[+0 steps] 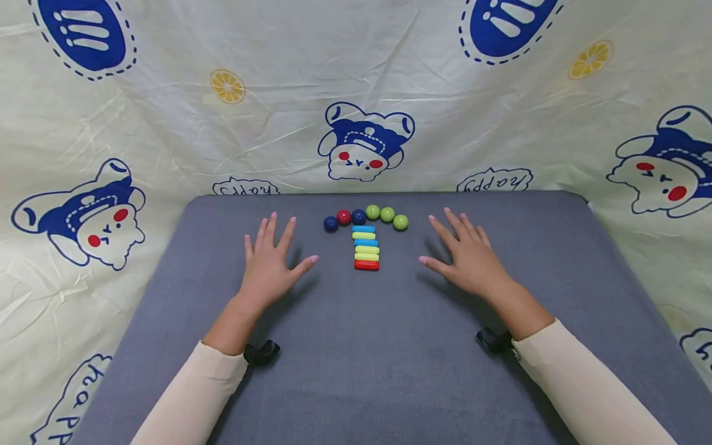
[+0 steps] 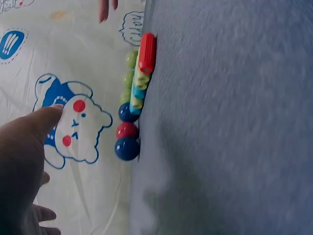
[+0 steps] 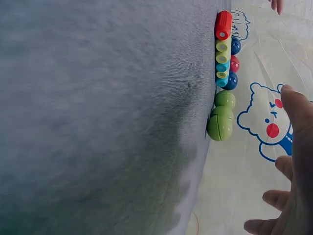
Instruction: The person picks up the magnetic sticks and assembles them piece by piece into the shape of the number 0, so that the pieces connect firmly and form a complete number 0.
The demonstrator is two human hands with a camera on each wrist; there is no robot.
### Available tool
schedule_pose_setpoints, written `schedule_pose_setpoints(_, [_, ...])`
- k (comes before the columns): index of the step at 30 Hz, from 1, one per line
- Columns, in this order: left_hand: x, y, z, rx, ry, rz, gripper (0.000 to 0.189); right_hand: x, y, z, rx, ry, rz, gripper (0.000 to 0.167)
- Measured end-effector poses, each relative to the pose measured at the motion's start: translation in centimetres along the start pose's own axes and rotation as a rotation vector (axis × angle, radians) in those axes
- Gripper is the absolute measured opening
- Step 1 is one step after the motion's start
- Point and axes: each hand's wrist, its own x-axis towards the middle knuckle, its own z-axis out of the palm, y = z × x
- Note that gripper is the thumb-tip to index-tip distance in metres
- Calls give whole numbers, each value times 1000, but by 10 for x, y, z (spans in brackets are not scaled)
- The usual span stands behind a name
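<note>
My left hand (image 1: 266, 272) hovers over the cloth with fingers spread, left of a small arrangement, holding nothing. On the other side my right hand (image 1: 471, 262) is spread the same way, also holding nothing. Between them lies a column of short ridged tubes: a red tube (image 1: 366, 265) at the near end, then yellow-green tubes (image 1: 366, 257) and blue tubes (image 1: 364, 229). Beyond the column, glossy balls form an arc. Two dark blue balls (image 1: 330, 224) flank a red ball (image 1: 343, 217) on the left, and three green balls (image 1: 387, 214) curve down to the right.
A grey cloth-covered table (image 1: 361, 371) spreads under both hands. Behind and beside it hangs a pale curtain (image 1: 289, 49) with bear prints. Each wrist carries a black camera band, with one black piece (image 1: 261, 352) below the left hand.
</note>
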Motion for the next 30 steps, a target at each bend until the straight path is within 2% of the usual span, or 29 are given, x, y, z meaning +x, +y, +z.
schedule_pose_setpoints(6, [2,14,11,-31,-24,48,92,15,-7,1,69,8,-37,86])
schedule_pose_setpoints(14, [2,30,22,-137,-56,101,78,30,-13,4,217,-31,-12,80])
schedule_pose_setpoints(23, [2,44,34,-266,-80,163,66,46,-11,12,305,-88,-10,74])
schedule_pose_setpoints(30, [4,49,42,-333,-94,197,59,59,-10,18,365,-125,-13,68])
